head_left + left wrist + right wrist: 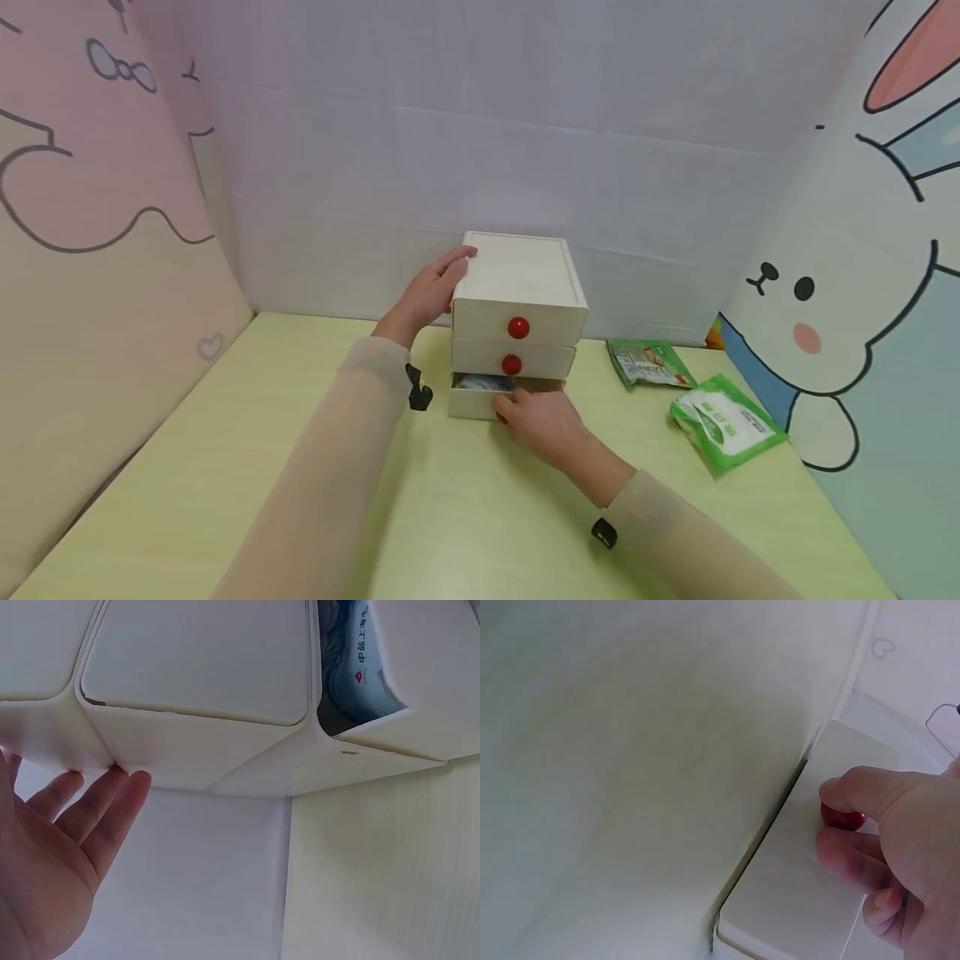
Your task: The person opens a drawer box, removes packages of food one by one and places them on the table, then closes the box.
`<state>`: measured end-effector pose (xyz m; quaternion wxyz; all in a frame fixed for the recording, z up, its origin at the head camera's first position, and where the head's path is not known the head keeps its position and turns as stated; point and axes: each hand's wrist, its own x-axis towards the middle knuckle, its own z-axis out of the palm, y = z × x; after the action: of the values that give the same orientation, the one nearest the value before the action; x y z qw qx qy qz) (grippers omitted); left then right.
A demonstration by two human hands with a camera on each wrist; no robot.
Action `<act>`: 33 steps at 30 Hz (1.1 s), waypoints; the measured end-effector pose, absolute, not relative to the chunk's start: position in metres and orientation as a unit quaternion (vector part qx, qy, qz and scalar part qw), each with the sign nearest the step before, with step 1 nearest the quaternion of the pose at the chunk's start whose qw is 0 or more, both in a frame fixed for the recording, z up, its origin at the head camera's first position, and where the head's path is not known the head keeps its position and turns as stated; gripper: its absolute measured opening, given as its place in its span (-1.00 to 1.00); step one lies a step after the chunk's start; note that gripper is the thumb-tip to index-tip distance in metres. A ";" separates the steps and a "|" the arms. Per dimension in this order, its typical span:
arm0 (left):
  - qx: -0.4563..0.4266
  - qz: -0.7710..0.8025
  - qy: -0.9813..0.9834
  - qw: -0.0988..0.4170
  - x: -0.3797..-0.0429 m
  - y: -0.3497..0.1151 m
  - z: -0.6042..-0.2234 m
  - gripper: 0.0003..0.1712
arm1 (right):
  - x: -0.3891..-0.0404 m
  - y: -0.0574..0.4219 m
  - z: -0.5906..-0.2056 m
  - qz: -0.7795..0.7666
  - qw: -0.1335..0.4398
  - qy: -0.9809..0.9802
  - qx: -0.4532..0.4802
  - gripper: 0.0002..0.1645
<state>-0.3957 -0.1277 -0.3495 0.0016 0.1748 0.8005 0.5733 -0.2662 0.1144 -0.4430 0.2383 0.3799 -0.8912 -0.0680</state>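
A white three-drawer box (517,267) with red round knobs stands at the back of the table. Its bottom drawer (471,404) is pulled partly out, and a blue and white packet (364,671) lies inside. My right hand (543,427) pinches that drawer's red knob (841,817) between thumb and fingers. Against the box's left side rests my left hand (431,292), fingers extended, fingertips at the top edge in the head view. The upper two drawers are shut.
Right of the box lie two green packets: a darker one (648,364) near the back edge and a green and white one (727,423) closer to the right edge. A pale cloth wall (337,167) rises behind the table, with cartoon-printed sheets on both sides.
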 end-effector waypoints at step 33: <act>0.172 0.562 0.809 0.007 -0.393 -0.128 -0.348 -0.40 | -0.234 0.122 -0.438 -0.057 0.233 -0.887 0.395 -0.65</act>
<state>-0.3930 -0.1276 -0.3483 0.0066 0.1718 0.8089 0.5623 -0.2343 0.1223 -0.4378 0.2332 0.3948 -0.8868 -0.0570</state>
